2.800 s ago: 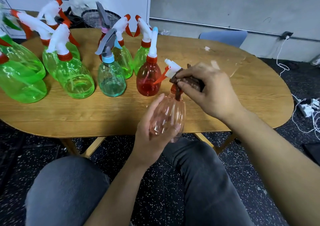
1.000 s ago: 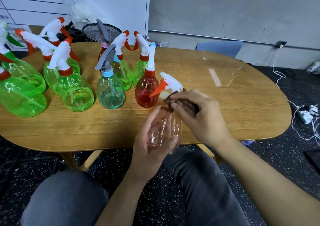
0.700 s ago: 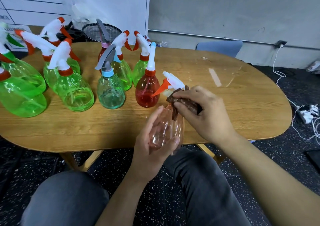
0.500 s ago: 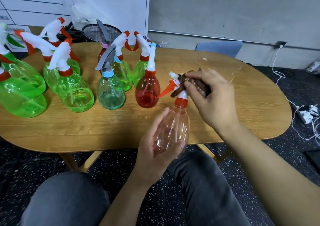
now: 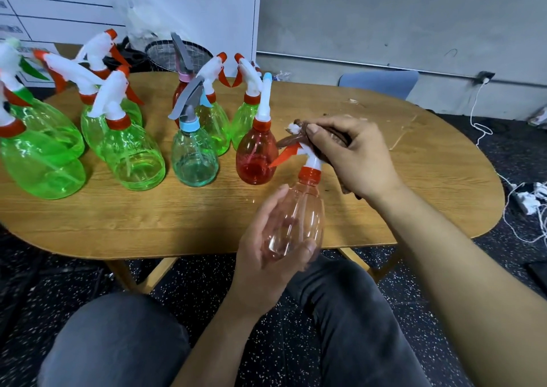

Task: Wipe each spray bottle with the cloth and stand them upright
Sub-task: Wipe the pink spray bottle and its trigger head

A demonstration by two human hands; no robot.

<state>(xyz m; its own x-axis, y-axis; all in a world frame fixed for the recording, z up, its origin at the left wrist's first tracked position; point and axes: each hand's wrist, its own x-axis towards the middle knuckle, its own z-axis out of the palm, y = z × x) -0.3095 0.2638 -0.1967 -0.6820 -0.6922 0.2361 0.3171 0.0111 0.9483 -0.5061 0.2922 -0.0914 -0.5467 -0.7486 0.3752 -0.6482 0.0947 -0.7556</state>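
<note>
My left hand (image 5: 266, 256) grips the body of a pale pink spray bottle (image 5: 299, 218), held upright over the table's front edge. My right hand (image 5: 352, 152) pinches a brown cloth (image 5: 291, 141) around the bottle's white spray head, whose orange trigger sticks out to the left. Upright on the wooden table (image 5: 177, 220) stand a red bottle (image 5: 256, 155), a teal bottle with a grey head (image 5: 194, 152), and several green bottles (image 5: 130, 152) to the left.
A blue chair back (image 5: 381, 83) stands behind the table. A wire basket (image 5: 174, 56) sits at the far edge by a white cabinet. White cables and a power strip (image 5: 529, 194) lie on the dark floor at right. My knees are below the table edge.
The cloth in my right hand has moved up from the bottle's neck onto the spray head. The bottle has risen slightly and stands more upright in my left hand.
</note>
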